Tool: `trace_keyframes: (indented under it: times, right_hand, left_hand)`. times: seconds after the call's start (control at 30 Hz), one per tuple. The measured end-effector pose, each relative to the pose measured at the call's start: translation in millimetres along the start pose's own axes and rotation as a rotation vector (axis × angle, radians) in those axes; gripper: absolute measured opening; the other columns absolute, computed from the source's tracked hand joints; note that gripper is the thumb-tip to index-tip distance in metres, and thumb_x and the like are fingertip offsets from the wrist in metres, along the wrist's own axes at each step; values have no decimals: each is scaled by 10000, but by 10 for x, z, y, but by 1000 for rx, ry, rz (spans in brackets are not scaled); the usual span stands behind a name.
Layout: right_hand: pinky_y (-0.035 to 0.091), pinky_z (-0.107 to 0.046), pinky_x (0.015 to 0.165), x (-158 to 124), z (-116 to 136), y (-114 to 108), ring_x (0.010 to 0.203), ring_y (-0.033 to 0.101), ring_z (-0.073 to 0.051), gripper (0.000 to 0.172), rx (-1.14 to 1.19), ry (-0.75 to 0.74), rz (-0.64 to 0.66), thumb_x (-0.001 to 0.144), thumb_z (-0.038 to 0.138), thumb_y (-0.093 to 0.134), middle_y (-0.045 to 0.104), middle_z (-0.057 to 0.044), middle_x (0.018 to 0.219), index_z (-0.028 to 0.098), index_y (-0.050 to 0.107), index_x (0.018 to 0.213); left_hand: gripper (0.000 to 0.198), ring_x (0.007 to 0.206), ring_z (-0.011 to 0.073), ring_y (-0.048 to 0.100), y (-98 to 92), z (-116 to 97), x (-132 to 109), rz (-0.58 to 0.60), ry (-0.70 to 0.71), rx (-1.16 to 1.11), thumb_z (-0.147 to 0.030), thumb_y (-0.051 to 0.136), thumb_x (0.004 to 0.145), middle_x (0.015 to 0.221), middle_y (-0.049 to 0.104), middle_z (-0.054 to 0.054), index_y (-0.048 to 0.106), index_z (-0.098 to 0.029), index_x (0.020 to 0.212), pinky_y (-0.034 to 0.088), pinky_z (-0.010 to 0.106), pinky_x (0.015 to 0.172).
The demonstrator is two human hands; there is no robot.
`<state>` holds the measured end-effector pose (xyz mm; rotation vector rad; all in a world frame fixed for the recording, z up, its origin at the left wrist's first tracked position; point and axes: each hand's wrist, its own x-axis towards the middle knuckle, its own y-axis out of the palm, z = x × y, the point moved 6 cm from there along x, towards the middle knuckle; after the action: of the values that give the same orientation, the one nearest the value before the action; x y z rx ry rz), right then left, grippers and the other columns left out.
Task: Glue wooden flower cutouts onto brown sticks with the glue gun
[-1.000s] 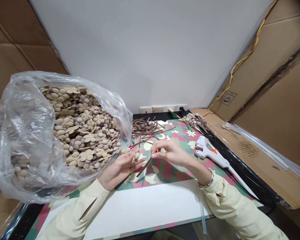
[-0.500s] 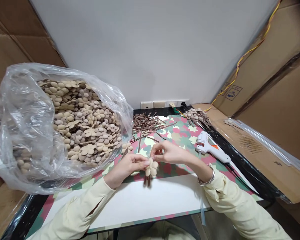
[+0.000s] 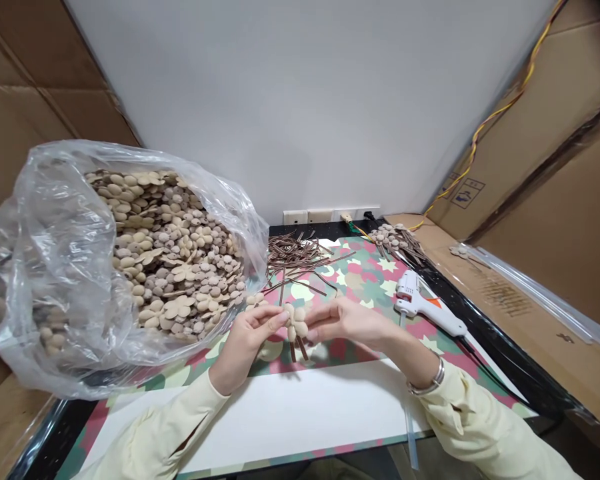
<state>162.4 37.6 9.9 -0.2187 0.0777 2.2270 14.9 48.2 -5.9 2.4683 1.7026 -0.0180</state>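
right hand (image 3: 355, 323) has moved its fingers from twelve towards three o'clock on the beige flower (image 3: 297, 324).
head view: left hand (image 3: 240, 343) pinches the flower above the surface (image 3: 250, 417), brown strips (image 3: 293, 352) at its six o'clock; whether the right fingers grip, i cannot tell; glue gun (image 3: 436, 312) at three.

Site appears to be a small craft workshop. Evidence: a white-and-orange glue gun (image 3: 443, 317) near the right edge of the black desk (image 3: 520, 360); a bulky clear plastic bag (image 3: 65, 233) of beige flower-shaped pieces (image 3: 180, 272) at its left edge; thin brown strips (image 3: 300, 255) heaped near the back edge; brown cardboard panels (image 3: 535, 160) standing beyond both side edges.
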Motion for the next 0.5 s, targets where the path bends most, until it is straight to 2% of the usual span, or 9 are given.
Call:
trace_keyframes:
  times: [0.1, 0.27, 0.4, 0.5]
  right_hand:
    - [439, -278, 737, 38, -64, 140, 811, 585, -173, 295, 97, 0, 15, 670, 335, 709, 672, -42, 888, 165, 702, 911]
    - [439, -268, 716, 164, -170, 206, 761, 589, -152, 265, 234, -45, -148, 704, 330, 680, 679, -45, 841, 151, 708, 898]
    - [400, -219, 558, 199, -209, 189, 566, 525, -95, 173, 238, -62, -272, 729, 305, 647, 655, -14, 670, 143, 700, 757]
    - [349, -213, 493, 190, -216, 193, 486, 457, -77, 199, 232, -29, -267, 743, 319, 627, 634, -10, 599, 135, 673, 681]
  left_hand:
    - [186, 664, 107, 573, -35, 14, 31, -64, 20, -96, -305, 638, 769, 788, 664, 30, 673, -145, 856, 452, 197, 636]
    - [171, 716, 104, 568, -59, 46, 60, -137, 45, -161, -290, 642, 766, 812, 634, 27, 667, -138, 841, 458, 182, 651]
    - [209, 611, 107, 570, -4, 81, 60, -107, 3, -200, -320, 637, 762, 779, 626, 34, 661, -126, 836, 473, 212, 575]
    - [223, 586, 116, 578, 28, 91, 56, -80, -38, -246, -328, 645, 751, 755, 630, 37, 659, -122, 838, 488, 239, 580]
